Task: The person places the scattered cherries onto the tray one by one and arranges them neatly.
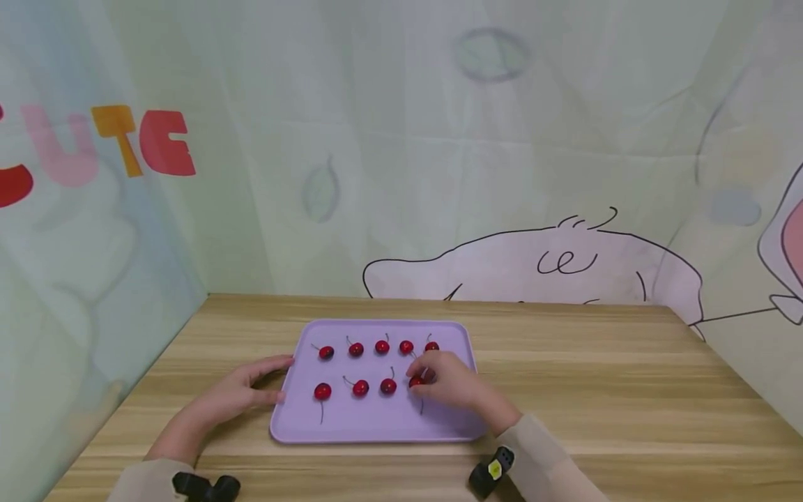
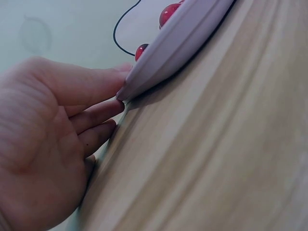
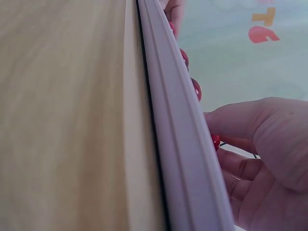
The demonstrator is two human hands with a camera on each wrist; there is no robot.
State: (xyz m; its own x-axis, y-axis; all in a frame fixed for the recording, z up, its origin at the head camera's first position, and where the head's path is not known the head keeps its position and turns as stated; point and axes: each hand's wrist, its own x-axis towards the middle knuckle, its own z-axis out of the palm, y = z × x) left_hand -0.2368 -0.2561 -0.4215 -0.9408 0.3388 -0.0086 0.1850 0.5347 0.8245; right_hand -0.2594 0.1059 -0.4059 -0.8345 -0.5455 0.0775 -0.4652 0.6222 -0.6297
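Note:
A lilac tray [image 1: 351,427] lies on the wooden table, bearing red cherries with thin stems in two rows. My right hand [image 1: 453,380] reaches over the tray's right side and pinches a cherry [image 1: 415,381] at the right end of the near row. In the right wrist view, part of that cherry [image 3: 215,141] shows between thumb and fingers, behind the tray's rim [image 3: 185,125]. With fingers extended, my left hand [image 1: 232,394] touches the tray's left edge. The left wrist view shows its fingertips against the rim [image 2: 159,62].
Other cherries in the near row include one on the left [image 1: 323,392] and one in the middle [image 1: 388,386]. The far row holds several, its rightmost cherry [image 1: 431,346] partly behind my right hand. A printed cloth backdrop [image 1: 401,174] stands behind the table [image 1: 596,390].

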